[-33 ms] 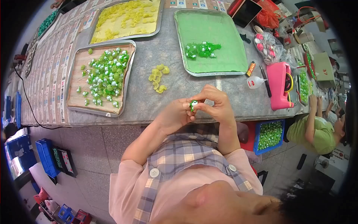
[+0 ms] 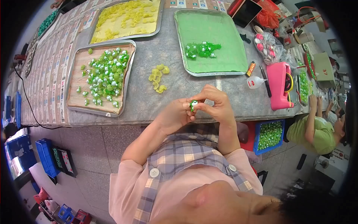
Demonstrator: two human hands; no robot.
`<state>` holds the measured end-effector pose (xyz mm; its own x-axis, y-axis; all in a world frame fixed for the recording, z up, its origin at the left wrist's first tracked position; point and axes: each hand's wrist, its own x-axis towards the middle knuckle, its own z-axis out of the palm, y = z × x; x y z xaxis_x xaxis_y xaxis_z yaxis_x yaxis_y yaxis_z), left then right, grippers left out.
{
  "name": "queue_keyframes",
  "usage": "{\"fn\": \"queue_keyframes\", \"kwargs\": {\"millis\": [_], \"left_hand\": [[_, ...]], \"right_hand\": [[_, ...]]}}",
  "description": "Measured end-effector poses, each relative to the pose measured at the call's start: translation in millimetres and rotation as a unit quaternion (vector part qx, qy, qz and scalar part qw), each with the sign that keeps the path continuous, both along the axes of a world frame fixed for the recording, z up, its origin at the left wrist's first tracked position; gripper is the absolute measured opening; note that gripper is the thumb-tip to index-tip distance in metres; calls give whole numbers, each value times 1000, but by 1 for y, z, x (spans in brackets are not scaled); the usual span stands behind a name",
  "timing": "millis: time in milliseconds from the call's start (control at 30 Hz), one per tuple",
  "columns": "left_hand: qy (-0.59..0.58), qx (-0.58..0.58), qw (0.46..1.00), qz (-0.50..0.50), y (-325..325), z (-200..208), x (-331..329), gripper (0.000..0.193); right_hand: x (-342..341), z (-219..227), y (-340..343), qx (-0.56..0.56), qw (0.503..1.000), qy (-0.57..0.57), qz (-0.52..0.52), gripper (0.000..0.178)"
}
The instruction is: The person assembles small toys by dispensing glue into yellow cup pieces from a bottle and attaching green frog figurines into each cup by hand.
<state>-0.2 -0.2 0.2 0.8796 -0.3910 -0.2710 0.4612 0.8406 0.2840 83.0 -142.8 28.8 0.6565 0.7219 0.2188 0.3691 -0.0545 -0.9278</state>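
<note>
Near the table's front edge, both hands meet around a small green and white figure [image 2: 193, 105] with eye-like dark spots. My left hand [image 2: 179, 114] pinches it from the left, fingers curled. My right hand [image 2: 217, 103] grips its other side between thumb and fingertips. Beyond my hands, several translucent yellow cup-like pieces [image 2: 157, 76] lie loose on the grey table covering. To the left, a paper-lined metal tray [image 2: 77, 67] bears a heap of similar green and white figures [image 2: 108, 72]. Ahead, a green-lined tray [image 2: 220, 30] carries a cluster of shiny green figures [image 2: 201, 49].
A yellow-lined tray [image 2: 106, 38] of yellow pieces stands at the far left. On the right are a white squeeze bottle [image 2: 256, 82], an orange tube [image 2: 251, 68], a black pen [image 2: 267, 89] and a pink tape dispenser [image 2: 278, 87]. A blue crate [image 2: 256, 147] of green pieces sits below the table edge.
</note>
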Motion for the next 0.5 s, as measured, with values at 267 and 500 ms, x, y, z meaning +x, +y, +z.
{"fn": "queue_keyframes", "kwargs": {"millis": [267, 500], "left_hand": [[13, 5, 1000, 9, -1, 0, 0, 23], [22, -2, 1000, 16, -3, 2, 1, 23]], "right_hand": [[1, -2, -1, -11, 1000, -11, -1, 12], [2, -2, -1, -9, 1000, -12, 1, 16]]}}
